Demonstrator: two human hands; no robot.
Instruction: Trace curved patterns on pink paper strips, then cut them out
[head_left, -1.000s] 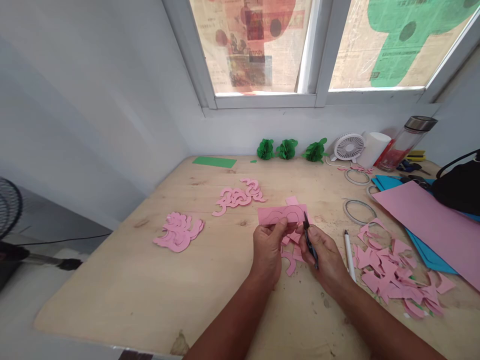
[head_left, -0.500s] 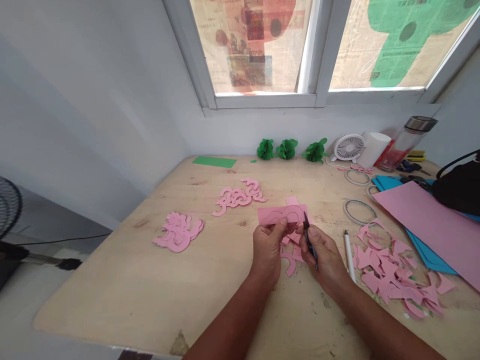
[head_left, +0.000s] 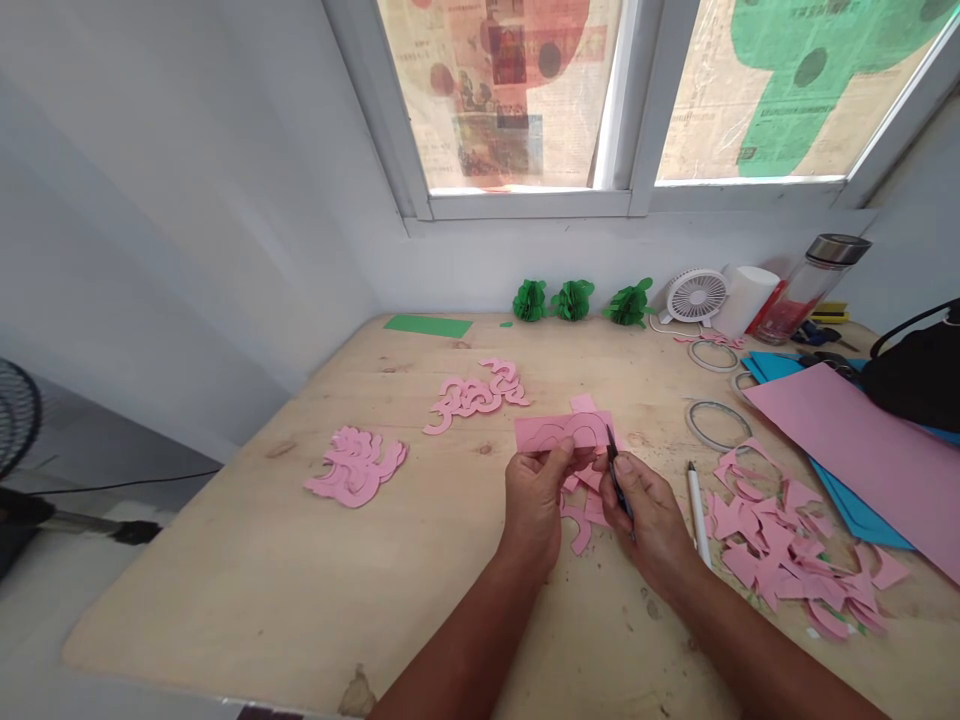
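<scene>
My left hand (head_left: pixel 536 500) pinches a pink paper strip (head_left: pixel 534 432) between thumb and fingers at its lower edge. Curved outlines are drawn on the strip. Closed around slim black snips (head_left: pixel 619 485) is my right hand (head_left: pixel 652 510); their dark tip meets the strip's right end. Whether the blades are apart is too small to tell. Beneath the hands lie more pink paper pieces, among them a curved cutout (head_left: pixel 580 532). A white pen (head_left: pixel 699 515) rests just right of my right hand.
Pink cutouts form two groups, one at left (head_left: pixel 358 468) and another farther back (head_left: pixel 476 393). Pink scraps (head_left: pixel 787 550) are heaped at right, near tape rings (head_left: pixel 718 425) and a large pink sheet (head_left: pixel 847 440). Green paper pompoms (head_left: pixel 574 300), a small fan (head_left: pixel 696 297) and a bottle (head_left: pixel 814 290) line the wall.
Both hands keep nearly the same pose, with the snips at the strip's right end. The whole view shifts very slightly.
</scene>
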